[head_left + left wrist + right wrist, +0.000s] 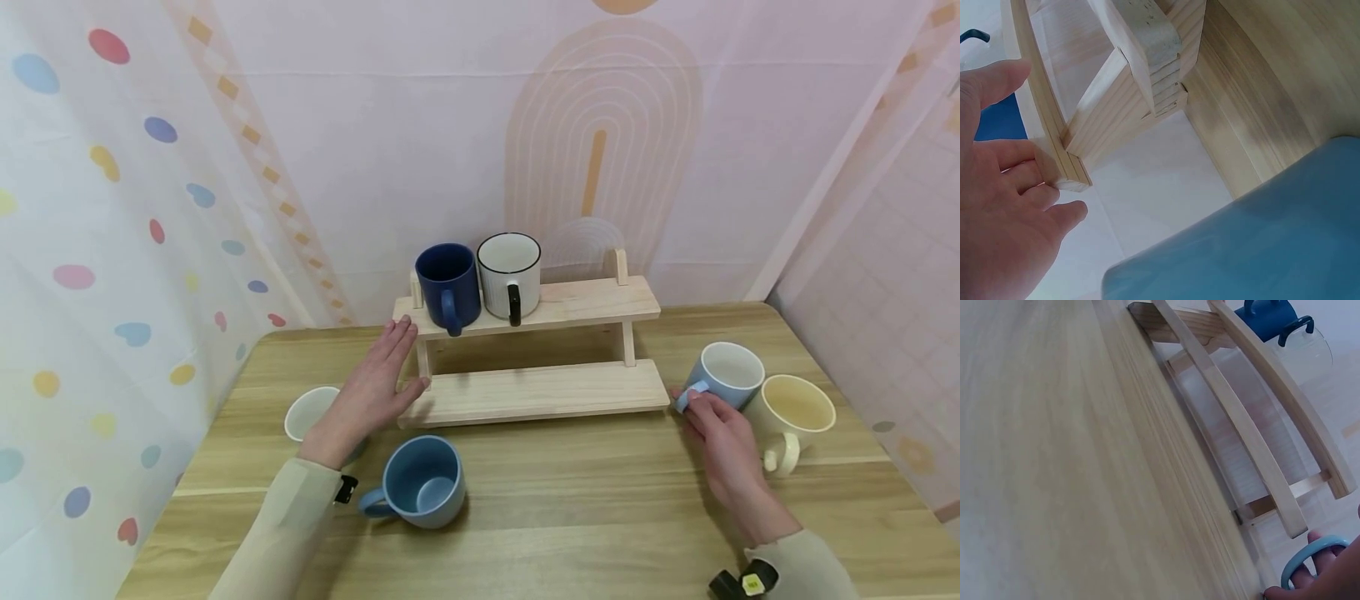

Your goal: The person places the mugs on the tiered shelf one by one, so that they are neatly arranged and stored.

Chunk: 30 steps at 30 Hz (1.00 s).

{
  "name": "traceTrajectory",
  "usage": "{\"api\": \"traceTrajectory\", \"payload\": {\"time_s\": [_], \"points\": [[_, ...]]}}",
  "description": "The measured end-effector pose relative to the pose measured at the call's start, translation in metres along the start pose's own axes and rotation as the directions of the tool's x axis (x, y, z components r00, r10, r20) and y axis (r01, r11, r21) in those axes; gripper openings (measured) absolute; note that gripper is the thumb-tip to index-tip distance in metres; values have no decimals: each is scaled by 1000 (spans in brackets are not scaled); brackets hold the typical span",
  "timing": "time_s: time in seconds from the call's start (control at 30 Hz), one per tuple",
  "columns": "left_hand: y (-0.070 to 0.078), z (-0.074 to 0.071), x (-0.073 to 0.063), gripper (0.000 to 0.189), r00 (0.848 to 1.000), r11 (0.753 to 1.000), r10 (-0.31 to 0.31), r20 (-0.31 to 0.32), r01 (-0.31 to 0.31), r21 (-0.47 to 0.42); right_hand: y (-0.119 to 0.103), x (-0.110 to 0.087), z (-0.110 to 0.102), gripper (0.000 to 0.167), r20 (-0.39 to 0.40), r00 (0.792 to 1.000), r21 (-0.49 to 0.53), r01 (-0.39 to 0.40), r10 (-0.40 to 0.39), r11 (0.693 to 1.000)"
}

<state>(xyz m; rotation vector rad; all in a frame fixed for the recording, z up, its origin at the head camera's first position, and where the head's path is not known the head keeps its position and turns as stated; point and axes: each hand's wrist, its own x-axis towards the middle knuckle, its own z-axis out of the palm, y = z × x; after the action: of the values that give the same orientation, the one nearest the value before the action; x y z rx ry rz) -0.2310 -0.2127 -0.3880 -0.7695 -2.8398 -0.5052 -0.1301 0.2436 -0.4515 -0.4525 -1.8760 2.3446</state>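
Observation:
My left hand [369,385] rests its fairly straight fingers against the left end of a two-tier wooden shelf [532,396]. A navy mug [459,287] and a white ribbed mug [517,287] with black rim and handle stand on the upper tier. On the right, my right hand [723,446] grips the handle of a light blue mug [722,379], white inside; the right wrist view shows fingers through the pale blue handle [1304,556]. A cream mug [798,412] stands close beside it. Below my left hand is a blue-grey mug [427,492], handle leftward.
A white-lined mug [309,412] stands at the left, partly hidden by my left forearm. The shelf stands at the back of the wood-grain table [570,508]. A patterned cloth [405,125] hangs behind and along the sides.

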Motion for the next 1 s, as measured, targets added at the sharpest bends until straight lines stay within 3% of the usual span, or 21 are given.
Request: {"api": "traceTrajectory", "payload": {"time_s": [0.3,0.57,0.8,1.0], "points": [[-1,1,0,79,1000,1000,8,-9,-7,17,-1,1,3,26,-106,994,36,-36,40,999],[0,0,0,79,1000,1000,5,-6,-5,11,0,3,5,32,-127,992,-5,-23,22,1000],[1,-1,-1,79,1000,1000,-8,1,8,14,-2,4,9,36,-145,989,43,15,-9,999],[0,-1,0,80,1000,1000,-10,11,10,12,-2,6,8,32,-171,985,20,5,-2,1000]]}}
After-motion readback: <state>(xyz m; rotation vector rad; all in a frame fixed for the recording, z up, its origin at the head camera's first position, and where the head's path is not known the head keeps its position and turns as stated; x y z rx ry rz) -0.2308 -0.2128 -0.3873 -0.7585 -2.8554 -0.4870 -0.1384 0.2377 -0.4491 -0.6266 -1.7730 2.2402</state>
